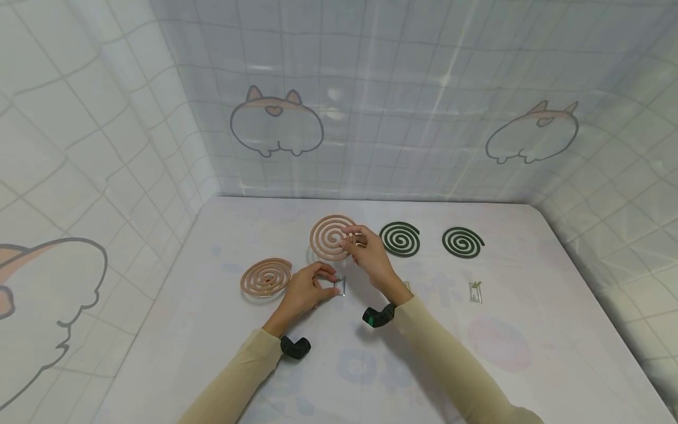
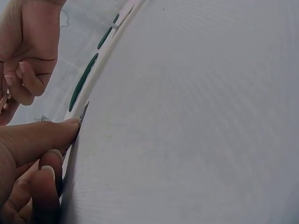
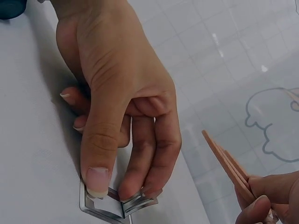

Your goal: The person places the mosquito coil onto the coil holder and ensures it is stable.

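Note:
My right hand [image 1: 373,256] pinches a brown mosquito coil [image 1: 333,238] by its side and holds it up above the table. In the right wrist view that coil [image 3: 229,164] is seen nearly edge-on. Lower and to the left, my left hand [image 1: 307,286] holds a small metal coil stand [image 1: 343,286] against the table. Its thumb presses the frame, and other fingertips touch the raised metal tab [image 3: 140,203]. Beside my left hand, another brown coil [image 1: 265,277] sits slightly raised and tilted, its support mostly hidden.
Two dark green coils [image 1: 399,239] [image 1: 463,242] lie flat at the back right. One metal stand [image 1: 475,292] lies in front of the far-right coil; another [image 1: 406,285] is partly hidden by my right wrist. Tile-patterned curtains [image 1: 360,171] enclose the white table [image 1: 222,353].

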{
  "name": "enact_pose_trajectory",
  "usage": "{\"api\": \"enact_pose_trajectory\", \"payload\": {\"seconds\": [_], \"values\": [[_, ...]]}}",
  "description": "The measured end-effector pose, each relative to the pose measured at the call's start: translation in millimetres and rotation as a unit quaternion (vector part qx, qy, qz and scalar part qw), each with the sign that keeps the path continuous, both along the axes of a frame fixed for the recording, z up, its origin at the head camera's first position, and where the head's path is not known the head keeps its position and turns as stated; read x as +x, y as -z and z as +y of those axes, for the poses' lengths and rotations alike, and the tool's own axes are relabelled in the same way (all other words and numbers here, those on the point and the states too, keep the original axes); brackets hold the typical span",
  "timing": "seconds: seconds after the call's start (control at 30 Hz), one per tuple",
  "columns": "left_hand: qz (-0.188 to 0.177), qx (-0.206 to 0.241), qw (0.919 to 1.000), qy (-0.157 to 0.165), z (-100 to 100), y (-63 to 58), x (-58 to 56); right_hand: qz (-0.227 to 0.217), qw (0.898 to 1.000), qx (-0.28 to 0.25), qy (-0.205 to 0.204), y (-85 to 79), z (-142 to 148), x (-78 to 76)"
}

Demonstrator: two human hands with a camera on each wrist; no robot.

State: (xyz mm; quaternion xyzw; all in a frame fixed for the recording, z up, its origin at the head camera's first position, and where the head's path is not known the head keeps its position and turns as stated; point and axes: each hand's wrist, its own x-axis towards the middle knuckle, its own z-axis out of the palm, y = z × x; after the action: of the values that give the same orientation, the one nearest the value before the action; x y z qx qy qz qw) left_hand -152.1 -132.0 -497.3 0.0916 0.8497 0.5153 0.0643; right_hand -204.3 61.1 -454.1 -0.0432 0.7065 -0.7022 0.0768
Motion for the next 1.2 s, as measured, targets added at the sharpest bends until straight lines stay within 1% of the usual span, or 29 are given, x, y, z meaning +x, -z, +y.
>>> {"api": "enact_pose_trajectory", "payload": {"seconds": [0.33,0.57,0.8,1.03,1.2], "values": [[0.005,0.002,1.0,0.0,-0.6,0.9,-0.3,-0.004,1.0,0.001,-0.006,-2.5,3.1,6.9],[0.005,-0.002,1.0,-0.008,-1.3,1.6,-0.8,-0.012,1.0,0.002,-0.013,-5.6,6.5,12.8],[0.004,-0.02,0.9996,-0.02,-0.6,-0.5,0.0,-0.017,1.0,0.006,-0.018,-2.5,11.3,16.9],[-0.002,-0.021,0.9995,-0.025,-0.2,-2.2,0.8,-0.024,0.999,0.004,-0.024,-1.3,15.1,23.6],[-0.009,-0.031,0.9991,-0.029,-0.4,-4.6,2.2,-0.034,0.999,0.007,-0.028,-0.2,17.2,27.9]]}}
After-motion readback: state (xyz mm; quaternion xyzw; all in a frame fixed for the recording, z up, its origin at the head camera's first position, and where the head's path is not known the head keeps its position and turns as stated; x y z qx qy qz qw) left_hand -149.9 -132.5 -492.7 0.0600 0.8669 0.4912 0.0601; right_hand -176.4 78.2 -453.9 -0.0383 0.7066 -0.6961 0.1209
